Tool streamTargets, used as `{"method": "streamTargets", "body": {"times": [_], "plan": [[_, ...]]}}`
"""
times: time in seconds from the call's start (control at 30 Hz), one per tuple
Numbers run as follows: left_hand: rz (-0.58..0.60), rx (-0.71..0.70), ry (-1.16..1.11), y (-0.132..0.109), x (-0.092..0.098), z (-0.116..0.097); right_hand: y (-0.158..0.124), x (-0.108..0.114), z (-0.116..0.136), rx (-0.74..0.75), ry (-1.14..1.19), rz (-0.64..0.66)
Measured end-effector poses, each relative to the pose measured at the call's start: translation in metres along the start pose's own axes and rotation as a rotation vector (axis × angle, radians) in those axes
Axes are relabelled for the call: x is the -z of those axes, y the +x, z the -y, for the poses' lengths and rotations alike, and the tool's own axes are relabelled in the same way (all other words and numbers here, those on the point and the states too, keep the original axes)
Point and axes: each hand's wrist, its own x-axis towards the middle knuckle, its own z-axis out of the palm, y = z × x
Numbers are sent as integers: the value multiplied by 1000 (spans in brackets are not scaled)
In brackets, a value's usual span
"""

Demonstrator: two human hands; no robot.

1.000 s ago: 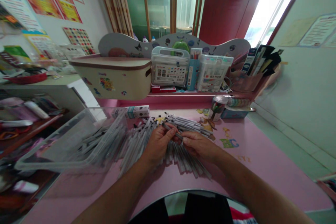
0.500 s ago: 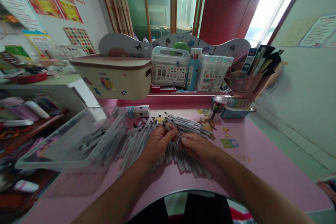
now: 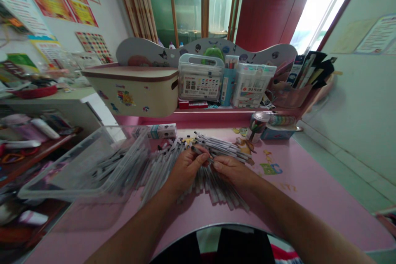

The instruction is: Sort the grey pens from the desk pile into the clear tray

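Both my hands meet over the middle of a pink desk, gripping one slim pen (image 3: 198, 151) between them. My left hand (image 3: 187, 168) is closed around its dark-tipped end. The fingers of my right hand (image 3: 230, 169) pinch the other end. Beneath and around them lie many pale, translucent pens: a fanned pile (image 3: 216, 187) under my hands, a bundle (image 3: 159, 169) to the left, and a stack (image 3: 222, 146) just behind. A clear plastic bin (image 3: 66, 194) at the left holds more pens (image 3: 113, 163).
Behind the pens lies a small white box (image 3: 162, 131). A clear canister of pens (image 3: 258, 126) stands at the back right beside a blue box (image 3: 278, 133). The raised shelf carries a cream lidded bin (image 3: 136, 95), marker cases (image 3: 201, 82) and a pen holder (image 3: 291, 95).
Almost nothing differs. My hands keep the same hold on the pen, and the view has shifted very slightly.
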Motion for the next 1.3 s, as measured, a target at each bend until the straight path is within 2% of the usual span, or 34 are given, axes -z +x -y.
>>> {"method": "streamTargets", "body": {"times": [0.1,0.33,0.47,0.57,0.67,0.73,0.9,1.0,1.17,1.3], "plan": [[0,13,-8,0,1,1,-1,0,1,23,-77,-20],[3,40,-68,2,2,4,1,-2,-1,-40,21,27],[-47,51,-107,6,4,7,3,-1,-3,38,-75,-40],[-132,59,-237,11,7,9,2,3,0,41,-95,-122],[-153,91,-340,11,7,8,2,10,2,27,-69,-216],[-94,160,-387,8,5,6,4,13,1,13,3,-247],[229,430,-546,-2,-2,8,7,8,-5,41,102,-290],[321,512,-624,-5,-4,12,5,2,-3,40,137,-287],[336,524,-668,-5,-4,14,2,2,0,7,225,-178],[200,389,-631,-5,-4,10,7,8,-6,-2,337,-259]]}}
